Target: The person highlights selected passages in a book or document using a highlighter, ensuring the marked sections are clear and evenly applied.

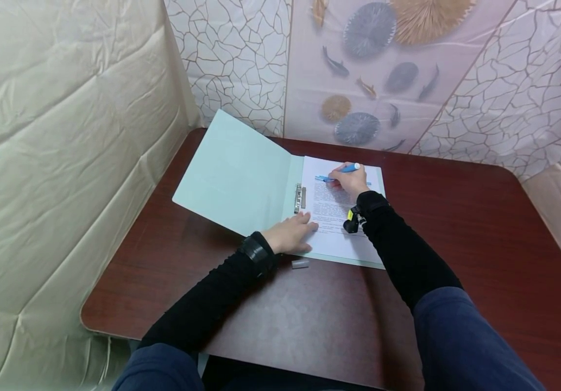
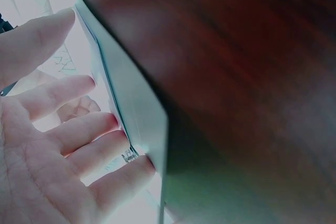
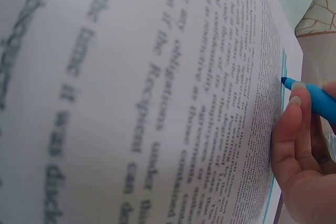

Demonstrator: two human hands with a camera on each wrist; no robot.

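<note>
A pale green clip folder [image 1: 238, 174] lies open on the table, holding a stack of printed paper [image 1: 339, 247]. Near the top of the page, my right hand [image 1: 353, 182] pinches a blue highlighter [image 1: 351, 168]; in the right wrist view its dark blue tip [image 3: 284, 81] is at the page beside blue lines. My left hand [image 1: 290, 234] rests with spread fingers on the page's lower left corner and the folder's spine. In the left wrist view the fingers [image 2: 89, 129] look straight and hold nothing.
A small greyish cap [image 1: 300, 263] lies on the brown table [image 1: 290, 315], just below the folder's front edge. The metal clip [image 1: 298, 198] sits along the spine. The folder's cover rises to the left. Patterned cloth [image 1: 236, 60] hangs behind the table.
</note>
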